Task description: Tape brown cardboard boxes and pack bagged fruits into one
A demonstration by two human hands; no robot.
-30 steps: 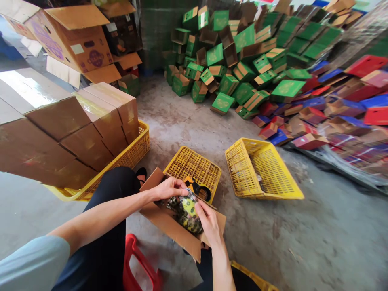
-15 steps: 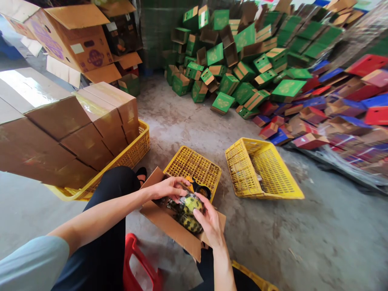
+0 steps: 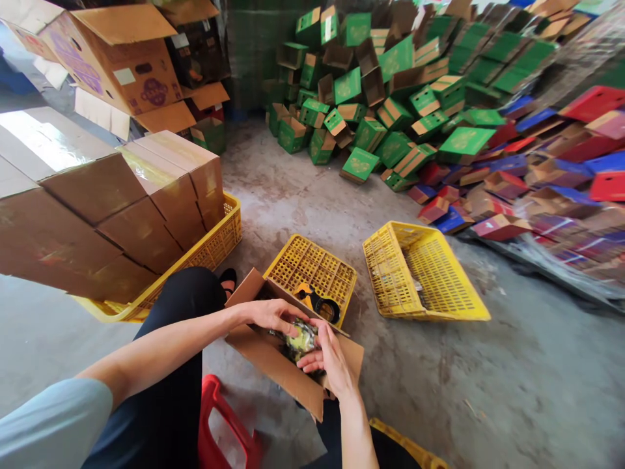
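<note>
An open cardboard box [image 3: 273, 365] stands between my knees, its flaps spread. In it lies a yellow-green piece with dark spots, in clear plastic [image 3: 301, 339]; it looks like a wrapped fruit, but its kind is not certain. From the left, my left hand [image 3: 276, 316] curls its fingers over the upper side of this piece. Cupped along its right side is my right hand [image 3: 329, 358], fingers bent around it. Between them the hands hold the piece low in the box. More dark, spotted wrapped contents show beneath, mostly hidden by the hands.
An orange-and-black tape dispenser [image 3: 317, 303] rests on an upturned yellow crate [image 3: 312, 260] just behind the box. Another yellow crate [image 3: 424, 273] sits to the right. Closed cartons [image 3: 141, 228] fill a crate at left. Green boxes [image 3: 361, 163] lie piled beyond; a red stool [image 3: 215, 423] is below.
Both hands have moved from pinching the plastic to cupping the wrapped piece, which now sits lower in the box. The tape dispenser has become more visible.
</note>
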